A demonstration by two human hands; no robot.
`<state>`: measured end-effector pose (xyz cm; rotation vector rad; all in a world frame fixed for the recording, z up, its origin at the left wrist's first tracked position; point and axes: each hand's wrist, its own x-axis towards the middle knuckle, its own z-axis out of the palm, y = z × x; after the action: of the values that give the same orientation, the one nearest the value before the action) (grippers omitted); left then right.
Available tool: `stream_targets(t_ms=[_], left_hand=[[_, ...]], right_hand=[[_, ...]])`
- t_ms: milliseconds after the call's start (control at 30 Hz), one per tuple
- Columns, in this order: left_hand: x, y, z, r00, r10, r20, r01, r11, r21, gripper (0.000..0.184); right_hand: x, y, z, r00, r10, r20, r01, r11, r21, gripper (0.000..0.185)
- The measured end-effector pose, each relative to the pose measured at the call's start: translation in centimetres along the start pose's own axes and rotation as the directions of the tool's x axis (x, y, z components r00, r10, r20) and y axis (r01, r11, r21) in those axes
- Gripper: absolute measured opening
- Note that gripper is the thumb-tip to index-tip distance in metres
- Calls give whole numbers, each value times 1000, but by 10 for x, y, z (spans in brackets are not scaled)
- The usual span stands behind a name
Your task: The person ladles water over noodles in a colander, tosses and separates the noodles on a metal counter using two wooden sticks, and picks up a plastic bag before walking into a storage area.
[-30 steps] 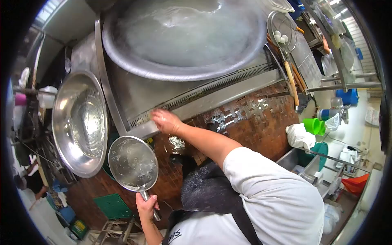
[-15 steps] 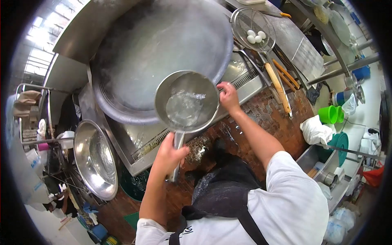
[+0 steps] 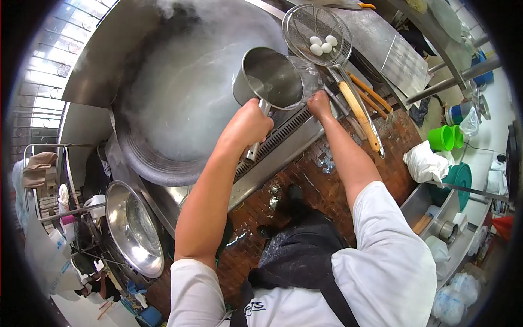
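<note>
My left hand (image 3: 251, 124) is wrapped round the metal handle of a deep saucepan (image 3: 272, 79). The pan is held tilted over the near right rim of a big steaming wok (image 3: 155, 173), which contains cloudy liquid. My right hand (image 3: 319, 103) is closed, just right of the pan's lip; its fingertips are partly hidden. Between that hand and the pan hangs something clear and glistening (image 3: 308, 73); whether it is water or thin plastic I cannot tell. Beyond my right hand lies a wire strainer (image 3: 340, 32) with several white eggs (image 3: 326, 44) in it.
The strainer's wooden handle (image 3: 359, 111) sticks out past the steel stove edge (image 3: 294, 144). A large shiny metal bowl (image 3: 133, 229) leans at the left. Brown tiled floor (image 3: 305, 185) looks wet. Green cups (image 3: 441, 138) and a white cloth (image 3: 425, 162) are at the right.
The saucepan has moved up and to the right and tipped over more. Both hands have shifted right. Clear stuff seen inside the pan earlier now shows outside its right lip.
</note>
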<state>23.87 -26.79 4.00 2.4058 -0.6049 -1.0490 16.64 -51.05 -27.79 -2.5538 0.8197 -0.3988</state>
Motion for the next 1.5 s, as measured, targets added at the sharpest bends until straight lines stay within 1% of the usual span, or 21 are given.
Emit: stream_targets(t_ms=[133,267,367,467,533,567,633,700,767,800,833,867,900,1000,1033,1100,1167,1300,1400,1433,1500], left_hand=[[13,10,-9,1000,-3,-15,5,997,80,44],[15,8,-13,1000,-20,-23,22,991,130,42],[19,-4,-10,999,-2,-40,9,981,192,47],[18,-19,-7,999,20,-39,-10,970,242,53],[14,-22,-8,999,24,-44,-12,964,264,57],[13,-24,-8,999,15,-41,-3,961,276,58],[10,-28,-8,999,-1,-39,13,954,300,58],[4,-29,-10,999,-7,-37,17,957,291,57],[-2,-35,-13,997,24,-67,-2,949,314,55],[-3,-40,-12,994,56,-94,-21,940,341,54],[-6,-44,-10,989,90,-117,-41,928,369,52],[-13,-37,-13,994,47,-103,-11,944,328,48],[-15,-36,-13,995,43,-94,-9,943,333,47],[-13,-36,-12,995,51,-90,-17,940,340,43],[-13,-38,-10,992,64,-107,-24,939,342,42],[-11,-41,-7,987,95,-133,-43,935,351,38],[-10,-50,-3,978,117,-174,-52,938,341,36],[-17,-72,-19,992,9,-122,8,991,137,31],[-53,-97,-37,995,-73,-75,56,975,-216,28],[-68,-111,-42,994,-82,-73,54,945,-324,27],[-101,-142,-52,993,-91,-72,40,850,-526,25]], right_hand=[[-8,-16,-22,996,88,-30,-84,990,112,23],[15,30,34,967,4,255,27,993,-115,33],[4,4,55,892,26,451,233,830,-508,45],[-67,-94,100,944,262,202,-115,831,-544,69],[-109,-204,71,760,392,519,-73,844,-531,66],[-133,-239,63,676,220,703,159,888,-431,67],[-195,-279,141,596,-22,802,271,946,-175,66],[-203,-284,134,403,-171,899,202,975,94,62],[-158,-258,59,123,-156,980,-40,986,162,55],[-152,-228,66,480,-126,868,-79,979,186,41],[-136,-200,45,669,88,738,-428,857,286,36],[-120,-134,73,675,-347,651,457,889,-1,33],[-105,-110,51,873,-209,441,349,899,-264,32],[-22,-11,66,974,34,225,76,883,-462,38],[-5,-24,30,971,185,153,-136,948,-288,40],[22,-7,25,891,286,354,-135,909,-395,52],[13,-28,32,869,408,280,-358,909,-215,64],[-64,-124,89,847,263,462,11,861,-509,72],[-148,-221,135,856,-198,478,76,962,263,67],[-151,-303,16,671,-190,717,101,981,165,60],[-185,-308,88,467,-262,844,239,957,165,54]])
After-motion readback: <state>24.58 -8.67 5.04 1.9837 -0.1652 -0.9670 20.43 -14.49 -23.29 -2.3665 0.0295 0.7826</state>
